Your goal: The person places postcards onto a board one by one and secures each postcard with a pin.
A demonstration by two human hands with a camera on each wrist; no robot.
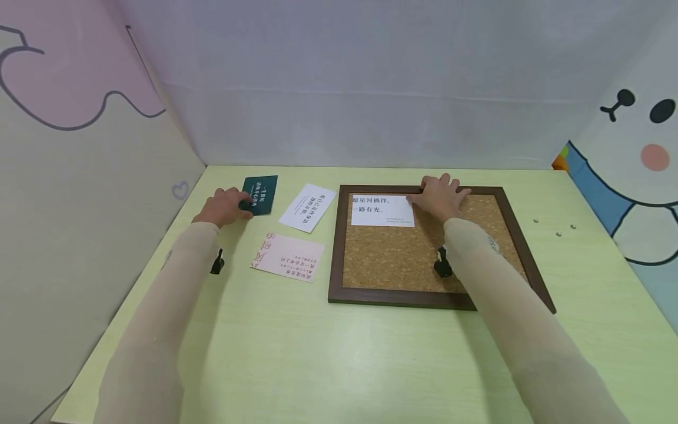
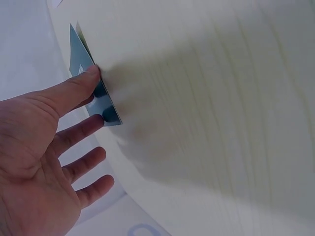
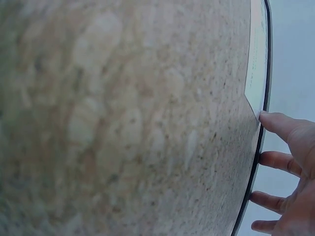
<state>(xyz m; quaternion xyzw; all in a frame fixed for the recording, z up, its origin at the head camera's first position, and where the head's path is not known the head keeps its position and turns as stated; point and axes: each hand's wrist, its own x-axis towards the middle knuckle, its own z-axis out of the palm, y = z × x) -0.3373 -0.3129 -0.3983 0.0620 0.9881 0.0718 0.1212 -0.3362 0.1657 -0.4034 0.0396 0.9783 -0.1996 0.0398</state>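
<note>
At the table's left, my left hand point(image 1: 225, 206) pinches the edge of a dark green card point(image 1: 263, 194) with white printed text. In the left wrist view this card point(image 2: 93, 83) looks tilted, its near edge off the tabletop, with the thumb on one face. My right hand point(image 1: 441, 195) lies over the top edge of a brown-framed cork board point(image 1: 392, 265), fingers spread. Its thumb touches the right top corner of a white card point(image 1: 382, 211) lying on the cork. The right wrist view shows the thumb point(image 3: 275, 123) at that corner and fingertips at the frame's edge.
Between the left hand and the board lie a white card point(image 1: 307, 208) and a pink card point(image 1: 288, 257) with red text. Several small shiny pieces point(image 1: 558, 234) lie right of the board on the pale table point(image 1: 328, 365). A white curtain point(image 1: 371, 118) hangs behind.
</note>
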